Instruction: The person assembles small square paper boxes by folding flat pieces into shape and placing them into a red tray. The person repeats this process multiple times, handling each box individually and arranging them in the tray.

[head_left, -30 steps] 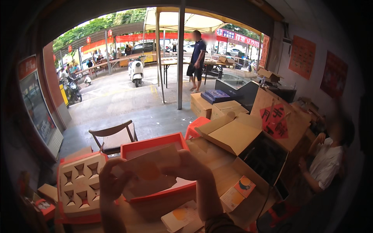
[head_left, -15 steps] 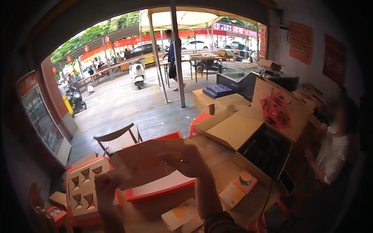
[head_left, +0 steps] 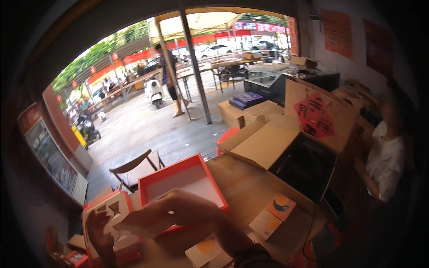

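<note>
A brown cardboard sheet (head_left: 142, 222) is tilted above the near part of the table. My right hand (head_left: 190, 206) grips its right side, the fingers partly hidden and blurred. Left of the sheet's tip, my left hand (head_left: 99, 230) is raised with its fingers apart, holding nothing. Beneath that hand lies a red-edged box with a tan insert (head_left: 123, 202) that has cut-out holes. Behind my right hand stands a shallow red box (head_left: 212, 184) with a white inside, partly covered by my arm.
Small orange-and-cream boxes (head_left: 267, 224) lie right of my right forearm. A large open carton (head_left: 263, 145) stands farther right, near a phone (head_left: 334, 201). A person in white (head_left: 385, 158) sits at the right. A wooden chair (head_left: 136, 167) stands beyond the table.
My left hand has let go of the sheet and moved left. My right hand has brought the sheet lower and to the left, uncovering more of the red box. The view has shifted slightly.
</note>
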